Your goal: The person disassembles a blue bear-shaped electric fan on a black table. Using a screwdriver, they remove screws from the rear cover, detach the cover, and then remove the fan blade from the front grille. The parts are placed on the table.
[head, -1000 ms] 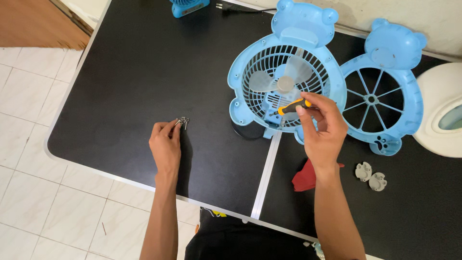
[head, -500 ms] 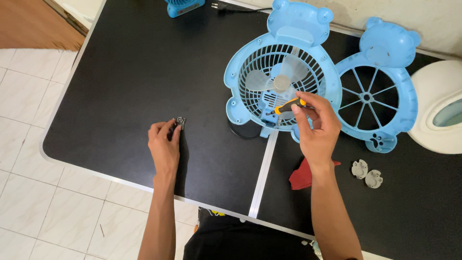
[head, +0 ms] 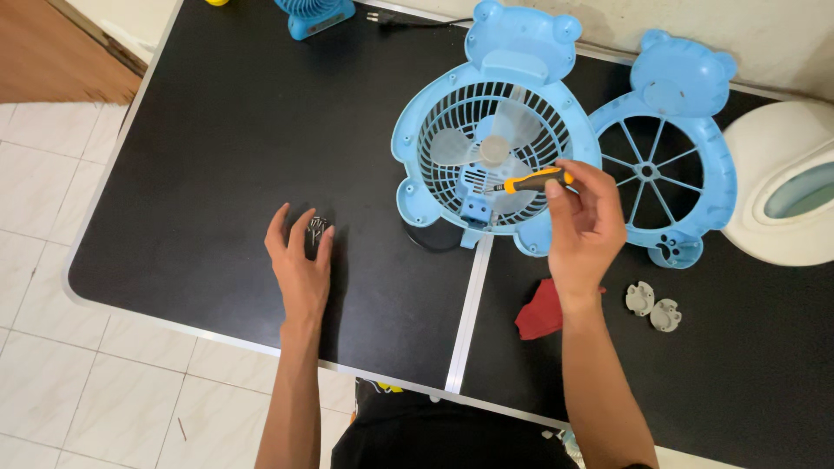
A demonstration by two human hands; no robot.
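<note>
My left hand [head: 300, 260] lies flat on the black table [head: 217, 130] with its fingers spread around a small heap of several metal screws [head: 318, 227]. My right hand [head: 586, 227] grips a short screwdriver [head: 532, 181] with an orange and black handle, held level over the lower right rim of a blue bear-shaped fan body [head: 493, 139]. That body lies on its back, showing its grille and pale blades. The screwdriver tip points left towards the middle of the grille.
The fan's detached blue front cover [head: 665, 156] lies to the right. A white rounded appliance [head: 782, 187] sits at the far right. Two grey plastic caps [head: 651, 306] and a red cloth [head: 539, 313] lie near my right forearm. A small blue fan [head: 314, 13] stands at the far edge.
My left hand has opened from a pinch over the screws to spread fingers. My right hand has lifted the screwdriver slightly and turned it level. The camera view has drifted a little.
</note>
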